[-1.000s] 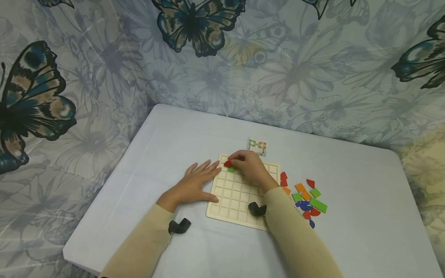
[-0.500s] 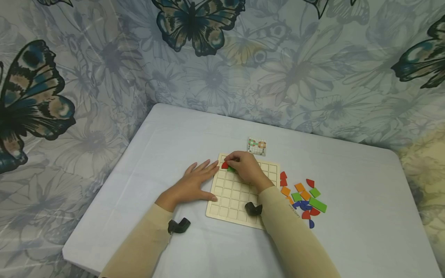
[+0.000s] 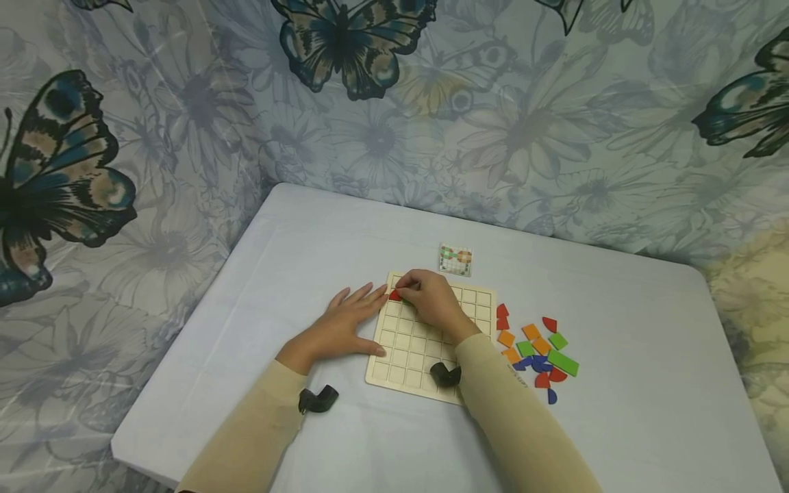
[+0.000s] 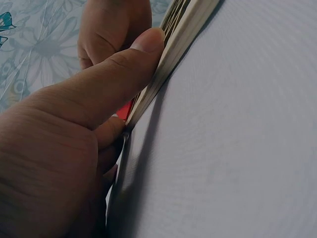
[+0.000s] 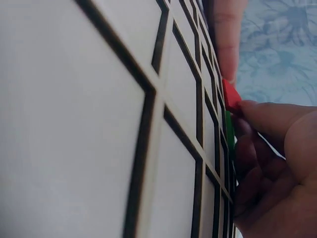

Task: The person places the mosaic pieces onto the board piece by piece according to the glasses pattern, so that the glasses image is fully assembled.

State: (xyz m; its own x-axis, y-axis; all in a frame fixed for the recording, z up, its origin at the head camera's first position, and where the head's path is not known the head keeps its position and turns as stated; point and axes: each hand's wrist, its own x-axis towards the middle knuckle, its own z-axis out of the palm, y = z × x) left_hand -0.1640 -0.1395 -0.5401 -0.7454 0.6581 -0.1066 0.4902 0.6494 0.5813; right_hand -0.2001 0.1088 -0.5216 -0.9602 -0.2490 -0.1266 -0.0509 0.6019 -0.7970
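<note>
A pale wooden grid board (image 3: 407, 335) lies on the table. My left hand (image 3: 342, 330) rests along its left edge with fingers spread; in the left wrist view the thumb (image 4: 148, 42) touches the board's rim. Near the upper left corner, my right hand (image 3: 431, 298) pinches a red quarter-round piece (image 3: 394, 296) between thumb and fingertips. From the right wrist view, the red piece (image 5: 231, 95) is at the board's surface, beside a green piece (image 5: 230, 130). The right fingers hide most of the green piece in the head view.
Right of the board lie several loose pieces: red, orange squares (image 3: 531, 332), blue ones (image 3: 541, 364) and a long green rectangle (image 3: 564, 363). Behind the board lies a small card with a coloured pattern (image 3: 456, 260). The white table (image 3: 647, 329) meets a butterfly-print cloth backdrop (image 3: 382, 137).
My right hand has moved slightly left with the red piece, toward the board's left edge. My left hand has stayed nearly still.
</note>
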